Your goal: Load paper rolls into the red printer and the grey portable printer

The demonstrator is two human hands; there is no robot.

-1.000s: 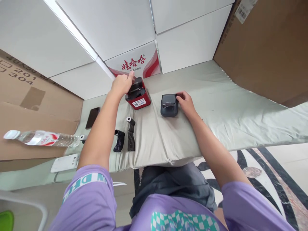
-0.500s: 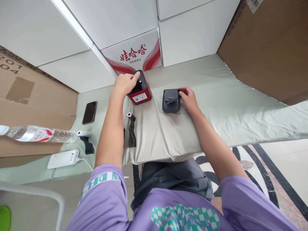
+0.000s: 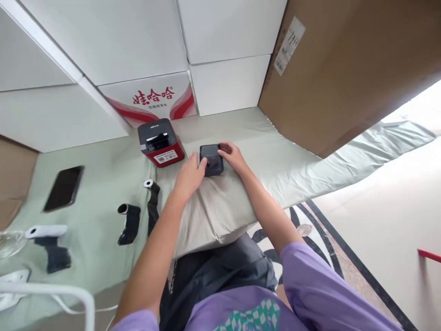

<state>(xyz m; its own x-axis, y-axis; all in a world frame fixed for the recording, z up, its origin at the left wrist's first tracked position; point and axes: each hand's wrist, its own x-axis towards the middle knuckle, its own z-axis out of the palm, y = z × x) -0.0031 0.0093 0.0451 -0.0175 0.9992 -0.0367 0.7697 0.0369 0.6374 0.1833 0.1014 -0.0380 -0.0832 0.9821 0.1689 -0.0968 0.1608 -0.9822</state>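
A small dark grey portable printer (image 3: 214,166) with rounded corners lies on the cloth-covered surface in front of me. My left hand (image 3: 190,178) grips its left side, thumb over the near top edge. At the far right corner, my right hand (image 3: 233,157) has its fingers curled against the printer's side. Left of both hands stands a red and black boxy printer (image 3: 161,142) with a white label on its front; neither hand touches it. Nearer to me, beside my left forearm, lies a white-cored roll (image 3: 148,184) with a dark strip unrolled from it.
Further left are a second dark roll (image 3: 129,223), a white roll with a dark strip (image 3: 46,231), and a black phone (image 3: 64,188). White boxes (image 3: 227,85) wall the back. A big cardboard box (image 3: 330,82) stands right. A white curved bar (image 3: 69,290) crosses the lower left.
My left hand has let go of the red and black printer and moved right onto the small dark printer. My right hand stays at its corner. The view has turned right.
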